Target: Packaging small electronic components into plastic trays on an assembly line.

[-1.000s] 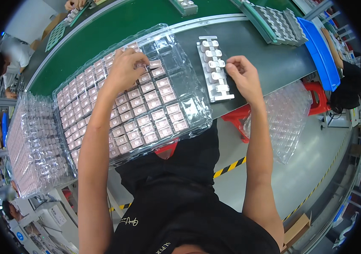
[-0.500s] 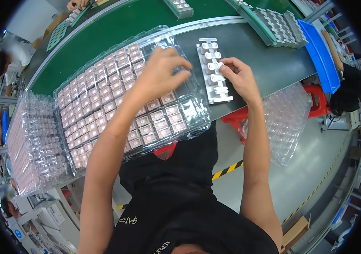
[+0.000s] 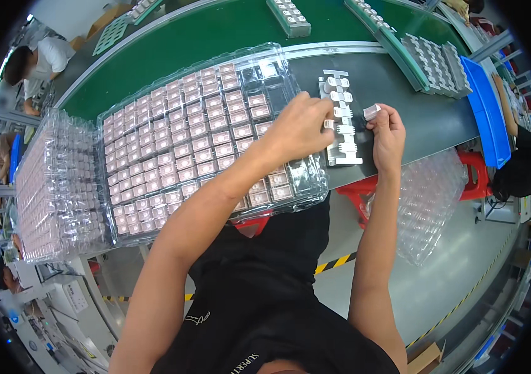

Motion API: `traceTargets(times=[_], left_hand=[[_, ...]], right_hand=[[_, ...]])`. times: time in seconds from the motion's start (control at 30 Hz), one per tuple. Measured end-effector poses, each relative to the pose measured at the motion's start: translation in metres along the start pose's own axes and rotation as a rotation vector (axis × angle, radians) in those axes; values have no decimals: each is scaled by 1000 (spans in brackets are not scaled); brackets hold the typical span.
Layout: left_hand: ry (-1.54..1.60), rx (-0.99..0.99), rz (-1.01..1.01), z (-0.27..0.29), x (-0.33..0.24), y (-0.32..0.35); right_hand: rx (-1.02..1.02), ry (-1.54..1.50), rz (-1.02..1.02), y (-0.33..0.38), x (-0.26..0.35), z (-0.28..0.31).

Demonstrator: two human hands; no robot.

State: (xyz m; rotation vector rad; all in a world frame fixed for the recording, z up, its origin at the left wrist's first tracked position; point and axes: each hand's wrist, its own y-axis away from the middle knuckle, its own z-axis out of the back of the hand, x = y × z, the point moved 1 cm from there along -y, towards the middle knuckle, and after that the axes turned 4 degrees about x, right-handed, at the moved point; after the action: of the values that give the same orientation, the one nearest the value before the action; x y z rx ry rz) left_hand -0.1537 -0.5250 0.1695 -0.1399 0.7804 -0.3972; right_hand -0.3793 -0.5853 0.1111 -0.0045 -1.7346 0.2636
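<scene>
The hands are working apart. The left hand (image 3: 299,128) is pinching a small pale block (image 3: 329,124) at the metal fixture (image 3: 346,160), contact unclear; the right hand (image 3: 390,133) is gripping a white block (image 3: 372,112) just right of it. A clear blister tray (image 3: 270,71) is lying left.

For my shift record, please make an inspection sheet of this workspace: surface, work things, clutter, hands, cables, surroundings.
Surface: dark worktop beside green conveyor belt.
Work things: metal fixture with white parts; clear tray with pinkish blocks, some compartments unfilled.
Clutter: stacked trays at left; blue bin, clear plastic sheets and red stool at right.
Left hand: fingertips at the fixture; grip unclear.
Right hand: pinches a pale block.
Cables: none clearly made out.
Surroundings: people at both sides; striped floor tape.
</scene>
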Motion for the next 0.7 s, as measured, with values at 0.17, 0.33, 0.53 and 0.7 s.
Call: traceTargets(times=[0.17,0.33,0.53,0.7], left_hand=[[-42,-166,72,51,33,12],[-264,-230,182,95,70,27],[-488,-121,91,92,87,27],[-474,-114,48,90,90,29]], right_hand=[[-10,-22,-9,0,0,0],[-4,-1,-1,-1,2,-2],[-15,12,-9,-1,2,-2],[-11,20,-4,-1,0,-1]])
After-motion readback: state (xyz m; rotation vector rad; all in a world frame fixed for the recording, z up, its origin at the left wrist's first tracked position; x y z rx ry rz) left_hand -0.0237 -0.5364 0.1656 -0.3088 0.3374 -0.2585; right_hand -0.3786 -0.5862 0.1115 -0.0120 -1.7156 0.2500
